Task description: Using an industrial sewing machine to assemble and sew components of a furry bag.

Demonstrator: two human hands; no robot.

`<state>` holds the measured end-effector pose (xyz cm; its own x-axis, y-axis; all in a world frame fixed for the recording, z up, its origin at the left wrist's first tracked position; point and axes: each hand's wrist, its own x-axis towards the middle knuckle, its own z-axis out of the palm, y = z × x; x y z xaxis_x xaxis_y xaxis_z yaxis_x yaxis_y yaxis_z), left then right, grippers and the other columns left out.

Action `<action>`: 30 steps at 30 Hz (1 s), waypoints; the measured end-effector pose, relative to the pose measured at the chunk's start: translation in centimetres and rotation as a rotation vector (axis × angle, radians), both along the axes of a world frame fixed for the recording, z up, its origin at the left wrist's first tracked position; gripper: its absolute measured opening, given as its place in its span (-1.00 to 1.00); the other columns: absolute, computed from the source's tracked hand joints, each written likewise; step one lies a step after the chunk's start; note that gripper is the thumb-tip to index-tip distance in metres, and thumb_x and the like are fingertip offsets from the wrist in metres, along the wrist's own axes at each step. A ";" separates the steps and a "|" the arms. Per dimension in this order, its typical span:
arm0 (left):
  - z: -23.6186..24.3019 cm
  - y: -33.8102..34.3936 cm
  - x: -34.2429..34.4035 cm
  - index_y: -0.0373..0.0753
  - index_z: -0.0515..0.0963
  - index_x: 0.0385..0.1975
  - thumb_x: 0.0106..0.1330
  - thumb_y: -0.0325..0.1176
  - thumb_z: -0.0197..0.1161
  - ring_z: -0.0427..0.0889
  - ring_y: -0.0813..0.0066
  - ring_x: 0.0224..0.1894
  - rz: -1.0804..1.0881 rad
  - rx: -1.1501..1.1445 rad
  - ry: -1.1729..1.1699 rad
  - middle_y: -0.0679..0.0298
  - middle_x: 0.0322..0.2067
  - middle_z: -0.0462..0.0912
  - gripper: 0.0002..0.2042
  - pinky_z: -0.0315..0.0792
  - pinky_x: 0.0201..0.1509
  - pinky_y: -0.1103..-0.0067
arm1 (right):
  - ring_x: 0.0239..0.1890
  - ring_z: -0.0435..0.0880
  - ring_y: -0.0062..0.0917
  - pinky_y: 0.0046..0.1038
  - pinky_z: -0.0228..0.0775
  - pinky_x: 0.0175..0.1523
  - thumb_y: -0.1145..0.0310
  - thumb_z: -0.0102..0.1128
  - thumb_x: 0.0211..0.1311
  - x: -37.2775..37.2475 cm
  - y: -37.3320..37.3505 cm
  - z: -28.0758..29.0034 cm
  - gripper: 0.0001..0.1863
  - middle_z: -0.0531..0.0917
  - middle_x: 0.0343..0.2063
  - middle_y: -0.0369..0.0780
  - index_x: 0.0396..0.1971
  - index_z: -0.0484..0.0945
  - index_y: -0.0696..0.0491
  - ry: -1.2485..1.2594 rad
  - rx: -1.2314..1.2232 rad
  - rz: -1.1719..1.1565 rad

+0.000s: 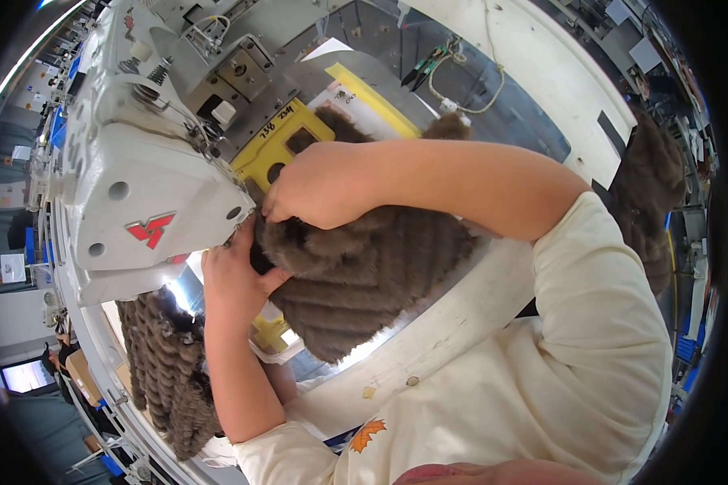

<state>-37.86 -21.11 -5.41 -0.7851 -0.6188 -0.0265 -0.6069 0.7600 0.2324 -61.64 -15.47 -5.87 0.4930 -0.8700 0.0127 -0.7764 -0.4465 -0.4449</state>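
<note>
A brown fur piece (380, 283) with ridged stripes lies across the bed of a white sewing machine (162, 194). My right hand (319, 182) reaches over it from the right, its fingers bent down and closed on the fur's upper left edge beside the machine head. My left hand (239, 275) grips the same piece at its left edge, thumb on the fur and forefinger pointing up toward the head. The two hands nearly meet there. The needle area and the fur's edge under my fingers are hidden.
A yellow plate (255, 153) lies behind my right hand. Green-handled snips (429, 65) and a looped cord (493, 85) rest farther back. More ridged brown fur (170, 372) hangs at the lower left, and another fur piece (651, 170) is at the far right.
</note>
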 end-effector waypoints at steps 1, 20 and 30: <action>-0.1 0.0 0.0 -0.30 0.52 0.24 -0.21 -0.16 0.66 0.50 -0.16 0.20 -0.015 0.001 0.019 -0.07 0.11 0.63 -0.12 0.35 0.26 0.15 | 0.11 0.69 -0.27 -0.23 0.58 0.13 0.47 0.09 0.19 0.0 0.1 0.0 -0.57 0.71 0.11 -0.25 0.06 0.70 0.05 0.001 -0.009 -0.003; 1.6 2.0 0.1 -0.24 0.46 0.31 -0.23 -0.26 0.63 0.54 0.07 0.29 -0.019 0.043 -0.037 0.17 0.36 0.49 -0.09 0.42 0.22 0.22 | -0.04 0.74 -0.27 -0.19 0.62 -0.03 0.39 0.09 0.27 1.4 1.8 2.3 -0.70 0.76 -0.06 -0.24 -0.08 0.72 0.04 0.235 0.057 0.066; 1.9 2.5 -1.0 -0.34 0.44 0.29 -0.25 -0.30 0.60 0.56 0.03 0.27 -0.047 0.174 0.026 0.02 0.33 0.50 -0.08 0.49 0.32 0.29 | -0.26 0.77 -0.15 -0.15 0.63 -0.25 0.42 0.18 0.08 2.0 3.1 2.8 -0.82 0.76 -0.39 -0.08 -0.44 0.74 0.14 0.218 -0.032 0.046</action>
<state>-38.88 -18.59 -3.49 -0.8146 -0.5696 -0.1094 -0.5640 0.7340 0.3783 -59.66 -12.35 -3.05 0.5266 -0.8471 -0.0717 -0.8310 -0.4951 -0.2537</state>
